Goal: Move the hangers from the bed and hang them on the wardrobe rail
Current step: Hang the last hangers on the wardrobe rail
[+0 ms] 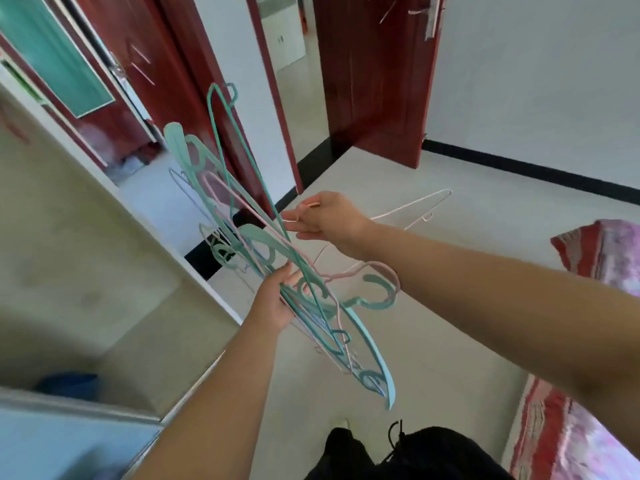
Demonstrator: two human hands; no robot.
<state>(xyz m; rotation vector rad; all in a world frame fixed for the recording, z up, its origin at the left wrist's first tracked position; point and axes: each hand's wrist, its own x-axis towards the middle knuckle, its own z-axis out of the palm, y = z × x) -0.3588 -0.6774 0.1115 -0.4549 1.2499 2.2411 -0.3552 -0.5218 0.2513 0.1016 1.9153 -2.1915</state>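
My left hand [273, 303] grips a tangled bundle of hangers [242, 237] in teal, pale green and pink, held in front of me over the floor. The bundle fans upward to the left and downward to the right. Just above it, my right hand [329, 220] pinches a thin white wire hanger [415, 206], which sticks out to the right behind the wrist. The open wardrobe [104, 271] stands at my left with a pale interior; its rail is not in view. A corner of the bed [595, 251] with a red and pink cover shows at the right.
A dark red door [374, 81] stands open ahead onto a lit hallway. More red doors and a green glass panel [55, 53] lie at the upper left. Pale tiled floor [485, 271] spreads between wardrobe and bed. My dark trousers show at the bottom.
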